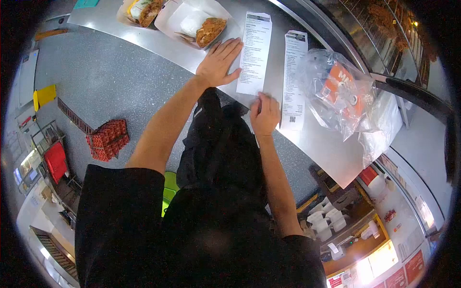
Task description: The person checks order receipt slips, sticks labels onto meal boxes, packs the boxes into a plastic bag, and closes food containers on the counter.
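My left hand (219,63) lies flat on the metal counter (331,153), fingers stretched out, just below an open takeaway box (170,21). That box holds a piece of brown fried food (211,30) and something white. Right of the hand lies a long printed receipt (254,54), close to its thumb. My right hand (265,114) rests at the counter's front edge by the receipt's lower end. Its fingers are loosely curled, with nothing visible in them. Farther right is a second receipt (293,79).
A clear plastic bag (314,103) with an orange printed package (342,86) sits on the counter's right. Another food box (144,13) stands at the far left end. Behind the counter is a glass-fronted cabinet (384,33) with brown food. Red crates (108,139) stand on the floor.
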`<state>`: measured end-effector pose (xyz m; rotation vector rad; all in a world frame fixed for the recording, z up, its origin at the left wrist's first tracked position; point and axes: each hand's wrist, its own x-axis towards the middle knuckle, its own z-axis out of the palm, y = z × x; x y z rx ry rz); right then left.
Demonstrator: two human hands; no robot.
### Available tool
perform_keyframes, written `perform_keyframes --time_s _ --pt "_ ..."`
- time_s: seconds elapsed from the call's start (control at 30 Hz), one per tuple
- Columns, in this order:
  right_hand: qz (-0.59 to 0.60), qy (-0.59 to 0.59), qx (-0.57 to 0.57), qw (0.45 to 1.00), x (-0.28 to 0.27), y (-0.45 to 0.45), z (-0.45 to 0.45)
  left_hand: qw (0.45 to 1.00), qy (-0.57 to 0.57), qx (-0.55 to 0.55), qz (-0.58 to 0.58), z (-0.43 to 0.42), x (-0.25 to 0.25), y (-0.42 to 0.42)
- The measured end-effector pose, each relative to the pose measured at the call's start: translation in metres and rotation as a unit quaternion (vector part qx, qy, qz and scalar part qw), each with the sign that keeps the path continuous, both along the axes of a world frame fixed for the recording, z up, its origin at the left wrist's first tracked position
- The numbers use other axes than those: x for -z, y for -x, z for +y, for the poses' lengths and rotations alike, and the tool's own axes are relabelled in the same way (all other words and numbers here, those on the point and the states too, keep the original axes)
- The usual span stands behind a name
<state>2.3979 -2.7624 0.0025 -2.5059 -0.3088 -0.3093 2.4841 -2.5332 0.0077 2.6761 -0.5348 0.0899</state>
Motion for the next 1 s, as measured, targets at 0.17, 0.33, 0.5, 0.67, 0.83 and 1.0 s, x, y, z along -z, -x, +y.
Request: perform_keyframes --time_s 0.17,0.33,0.5,0.67,0.83,1.0 --pt "-0.005 0.005 0.003 1.000 0.0015 0.0003 0.0005 1.000 0.004 0.005 -0.005 0.0007 -0.0005 -0.0002" --pt "0.007 0.005 -0.003 1.000 0.0029 0.0004 -0.0013 1.000 -0.012 0.007 -0.010 0.0014 0.0022 0.0002" --pt "0.001 0.006 0.000 1.000 0.0018 0.0005 -0.0008 1.000 -0.008 0.007 -0.011 0.0018 0.0022 0.0002" --pt "0.001 0.006 -0.001 1.000 0.0030 0.0005 -0.0008 1.000 -0.008 0.004 -0.008 0.0008 -0.0002 0.0005" --pt "0.001 -0.001 -0.003 1.000 0.0009 0.0004 -0.0005 1.000 -0.005 0.005 -0.017 0.0012 0.0018 0.0006" --pt "0.008 0.001 -0.003 1.000 0.0032 0.0011 -0.0016 1.000 -0.004 0.002 -0.010 0.0006 0.0006 0.0014"
